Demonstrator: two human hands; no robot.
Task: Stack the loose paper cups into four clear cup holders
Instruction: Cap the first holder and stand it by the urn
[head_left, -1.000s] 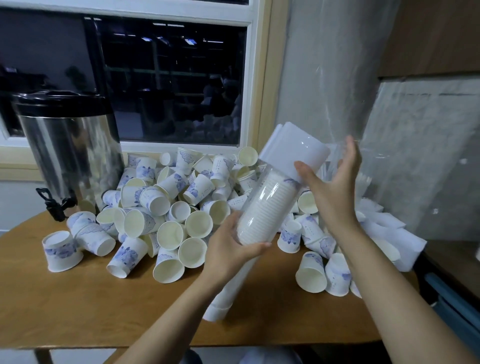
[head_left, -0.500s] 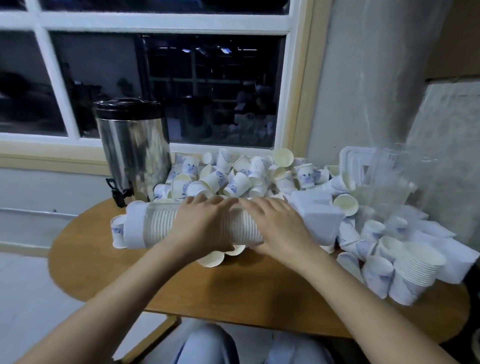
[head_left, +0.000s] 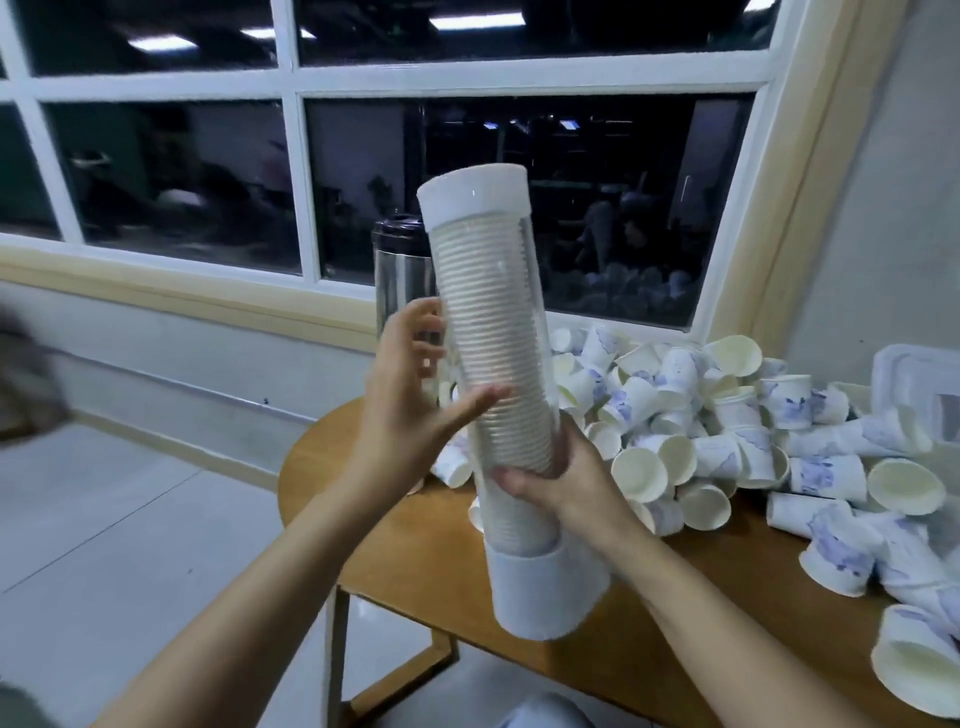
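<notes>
A clear cup holder (head_left: 493, 338) packed with a tall stack of white paper cups stands nearly upright in front of me, over the table's left end. It has a white cap (head_left: 472, 197) on top and a white base (head_left: 545, 592) below. My right hand (head_left: 556, 473) grips the tube's lower part, fingers curled round it. My left hand (head_left: 410, 400) lies against the tube's left side with fairly straight fingers, its thumb resting across the front. A heap of loose paper cups (head_left: 727, 415), white with blue print, covers the table to the right.
The round wooden table (head_left: 415, 545) has its left edge just below the holder, with bare floor beyond. A steel hot-water urn (head_left: 402, 270) stands behind the holder by the window. White plastic pieces (head_left: 914, 374) lie at the far right against the wall.
The filled holder lay across the table under both hands half a second ago. It has since been lifted and turned upright, and my view has swung left.
</notes>
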